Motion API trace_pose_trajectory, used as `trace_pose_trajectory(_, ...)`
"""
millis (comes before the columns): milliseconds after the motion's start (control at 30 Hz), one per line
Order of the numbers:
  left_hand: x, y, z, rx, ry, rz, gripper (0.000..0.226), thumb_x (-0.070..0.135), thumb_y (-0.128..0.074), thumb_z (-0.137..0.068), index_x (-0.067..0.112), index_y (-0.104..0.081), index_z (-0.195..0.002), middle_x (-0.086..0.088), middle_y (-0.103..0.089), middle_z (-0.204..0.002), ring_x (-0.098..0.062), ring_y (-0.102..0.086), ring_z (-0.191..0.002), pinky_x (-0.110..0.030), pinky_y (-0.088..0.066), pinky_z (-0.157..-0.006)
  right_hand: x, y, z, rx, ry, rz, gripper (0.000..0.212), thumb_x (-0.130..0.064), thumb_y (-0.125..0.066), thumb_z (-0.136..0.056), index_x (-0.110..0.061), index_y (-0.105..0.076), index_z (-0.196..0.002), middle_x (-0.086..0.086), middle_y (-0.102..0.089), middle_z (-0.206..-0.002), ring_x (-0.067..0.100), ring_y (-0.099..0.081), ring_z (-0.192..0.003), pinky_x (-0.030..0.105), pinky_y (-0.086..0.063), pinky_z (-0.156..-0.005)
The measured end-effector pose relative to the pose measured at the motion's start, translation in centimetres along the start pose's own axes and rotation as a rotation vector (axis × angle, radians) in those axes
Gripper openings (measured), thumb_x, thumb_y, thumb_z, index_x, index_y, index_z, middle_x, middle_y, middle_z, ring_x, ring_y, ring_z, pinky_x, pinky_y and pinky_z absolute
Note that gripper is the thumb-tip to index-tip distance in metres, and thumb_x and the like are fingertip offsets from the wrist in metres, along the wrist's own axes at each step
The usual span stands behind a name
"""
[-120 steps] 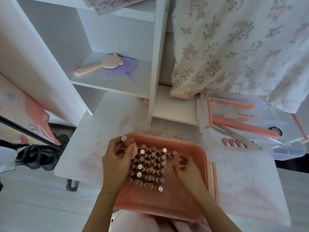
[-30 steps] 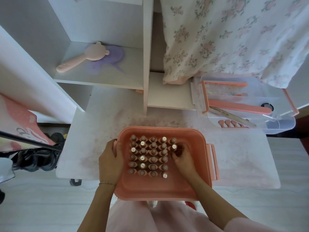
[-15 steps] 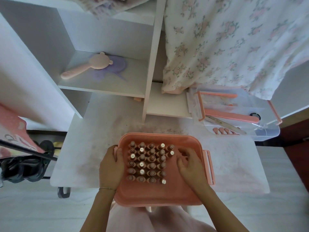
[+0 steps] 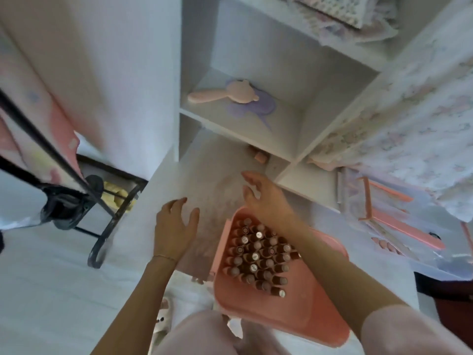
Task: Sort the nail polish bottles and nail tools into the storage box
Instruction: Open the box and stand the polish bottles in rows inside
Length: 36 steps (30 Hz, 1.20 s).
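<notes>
Pink storage box holds upright nail polish bottles. Right hand, fingers spread and empty, reaches toward a small pink item at twelve o'clock. Left hand hovers open. Best pinch it gently before lifting.

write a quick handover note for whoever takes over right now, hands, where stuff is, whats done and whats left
Left hand: open, empty, over the white table.
Right hand: open, empty, reaching toward a small pink item under the shelf.
Pink storage box: on the table, nail polish bottles standing in rows inside.
Clear tray at right: holds nail tools.
Left: fetch the stray item, move the tools over.
</notes>
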<state>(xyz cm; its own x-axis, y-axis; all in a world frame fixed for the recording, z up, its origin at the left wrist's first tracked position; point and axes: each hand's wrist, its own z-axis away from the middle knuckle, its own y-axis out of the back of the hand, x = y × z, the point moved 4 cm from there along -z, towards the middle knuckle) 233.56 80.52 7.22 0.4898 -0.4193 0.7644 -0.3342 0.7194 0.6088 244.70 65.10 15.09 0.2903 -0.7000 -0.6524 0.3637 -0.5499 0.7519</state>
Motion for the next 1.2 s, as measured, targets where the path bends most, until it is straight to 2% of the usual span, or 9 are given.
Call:
trace_pose_trajectory(100,-2.6,-0.7,0.0,0.040,0.040,-0.120,0.052,0.035,-0.051,-0.091,0.013,-0.041,-0.137,-0.016,-0.033,-0.146,-0.032,-0.023,-0.137,-0.048,-0.019,-0.112,0.8,-2.6,-3.9,-0.128,-0.045,0.144,0.048,-0.023,-0.048,-0.091,-0.020,-0.038,-0.138,0.006,-0.041,-0.143,0.021,-0.040,-0.129,0.022,-0.027,-0.103)
trace_pose_trajectory(267,-6.4,-2.4,-0.2,0.049,0.083,-0.383,0.064,0.048,-0.042,-0.091,0.019,-0.025,-0.145,-0.018,-0.004,-0.155,-0.032,0.003,-0.143,-0.042,0.005,-0.114,3.8,-5.3,-9.9,-0.301,-0.082,0.500,0.059,-0.025,-0.047,-0.092,-0.009,-0.022,-0.144,0.018,-0.026,-0.148,0.031,-0.025,-0.136,0.034,-0.021,-0.111)
trace_pose_trajectory(367,-6.7,-3.5,-0.2,0.065,0.074,-0.500,0.070,0.059,-0.033,-0.089,0.026,-0.014,-0.147,-0.017,0.001,-0.155,-0.032,0.007,-0.143,-0.040,0.011,-0.112,6.3,-6.1,-11.5,-0.297,-0.157,0.662,0.064,-0.026,-0.041,-0.092,-0.008,-0.011,-0.145,0.018,-0.005,-0.153,0.033,-0.005,-0.141,0.039,-0.012,-0.116)
trace_pose_trajectory(467,-6.9,-3.8,-0.4,0.097,0.069,-0.531,0.070,0.060,-0.031,-0.088,0.028,-0.013,-0.147,-0.017,0.000,-0.155,-0.031,0.007,-0.143,-0.040,0.011,-0.112,7.9,-6.6,-12.3,-0.224,-0.204,0.761,0.067,-0.017,-0.040,-0.090,-0.004,-0.004,-0.145,0.014,0.006,-0.154,0.039,0.003,-0.140,0.048,-0.009,-0.115)
trace_pose_trajectory(633,-7.3,-4.2,-0.4,0.087,0.087,-0.554,0.071,0.062,-0.026,-0.087,0.031,-0.005,-0.147,-0.014,0.007,-0.155,-0.027,0.015,-0.142,-0.038,0.017,-0.110,9.0,-6.2,-13.7,-0.117,-0.208,0.685,0.069,-0.019,-0.040,-0.089,-0.006,-0.001,-0.146,0.021,-0.007,-0.152,0.040,-0.007,-0.138,0.050,-0.014,-0.113)
trace_pose_trajectory(767,-7.2,-4.1,-0.5,0.102,0.081,-0.558,0.071,0.063,-0.026,-0.087,0.031,-0.003,-0.147,-0.013,0.009,-0.155,-0.021,0.025,-0.136,-0.037,0.018,-0.109,8.9,-5.9,-14.3,-0.069,-0.144,0.692,0.052,-0.016,-0.041,-0.089,-0.011,-0.029,-0.140,0.020,-0.025,-0.144,0.039,-0.023,-0.131,0.050,-0.031,-0.103)
trace_pose_trajectory(900,-7.3,-4.1,-0.4,0.109,0.089,-0.568,0.071,0.063,-0.025,-0.087,0.032,-0.003,-0.147,-0.012,0.010,-0.155,-0.021,0.025,-0.136,-0.036,0.018,-0.110,8.2,-6.7,-14.0,-0.108,0.090,0.780,0.030,-0.020,-0.038,-0.094,-0.009,-0.058,-0.113,0.017,-0.048,-0.124,0.034,-0.039,-0.115,0.041,-0.034,-0.091)
trace_pose_trajectory(1100,-7.5,-4.4,-0.6,0.101,0.103,-0.580,0.071,0.065,-0.020,-0.086,0.034,0.000,-0.146,-0.010,0.014,-0.155,-0.018,0.031,-0.132,-0.034,0.022,-0.107,6.2,-7.8,-12.2,-0.279,0.256,0.451,0.025,-0.017,-0.042,-0.096,-0.003,-0.055,-0.111,0.019,-0.051,-0.116,0.034,-0.048,-0.107,0.041,-0.041,-0.091)
trace_pose_trajectory(1200,-7.4,-4.4,-0.5,0.095,0.111,-0.591,0.070,0.065,-0.021,-0.087,0.034,0.001,-0.146,-0.010,0.015,-0.155,-0.021,0.027,-0.137,-0.034,0.022,-0.107,4.4,-7.7,-10.4,-0.384,0.314,0.292,0.017,-0.016,-0.038,-0.098,-0.007,-0.053,-0.094,0.017,-0.053,-0.106,0.029,-0.052,-0.098,0.034,-0.041,-0.085)
